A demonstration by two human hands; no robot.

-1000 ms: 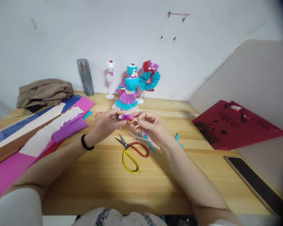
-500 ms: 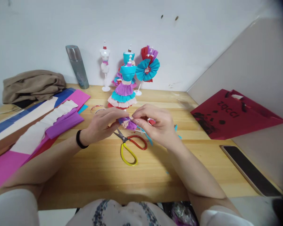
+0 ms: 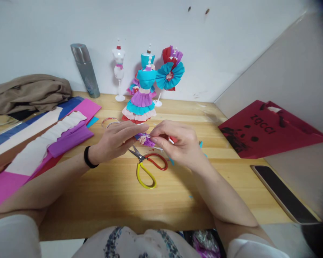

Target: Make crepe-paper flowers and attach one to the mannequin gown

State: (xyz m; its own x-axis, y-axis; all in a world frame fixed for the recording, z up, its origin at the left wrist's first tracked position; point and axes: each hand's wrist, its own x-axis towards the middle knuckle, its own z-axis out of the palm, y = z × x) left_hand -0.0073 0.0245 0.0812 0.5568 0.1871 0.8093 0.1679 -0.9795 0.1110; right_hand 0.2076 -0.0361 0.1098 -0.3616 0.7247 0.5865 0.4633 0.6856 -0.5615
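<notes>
Between my two hands is a small gathered crepe-paper flower (image 3: 146, 139), purple with a pale pink part. My left hand (image 3: 115, 140) pinches it from the left, fingers straight and pressed together over the thumb. On the other side, thumb and forefinger of my right hand (image 3: 176, 141) pinch its right edge. Just below lie scissors (image 3: 141, 157) with one yellow and one red handle, blades slightly apart. Past my hands stands a mini mannequin (image 3: 146, 80) in a turquoise top and tiered paper skirt. Blue and red paper scraps are partly hidden by my right hand.
Crepe-paper sheets (image 3: 43, 143) are stacked at the left, with a brown cloth (image 3: 32, 94) behind. A grey bottle (image 3: 85, 71), a bare mannequin (image 3: 119, 68) and a flower-decked mannequin (image 3: 170, 74) stand along the wall. At right are a red gift bag (image 3: 269, 130) and a phone (image 3: 284, 193).
The view has shifted slightly. My left fingers lie flatter and straighter by the flower, which has turned a little and shows more of its pale pink. My right hand keeps its pinch.
</notes>
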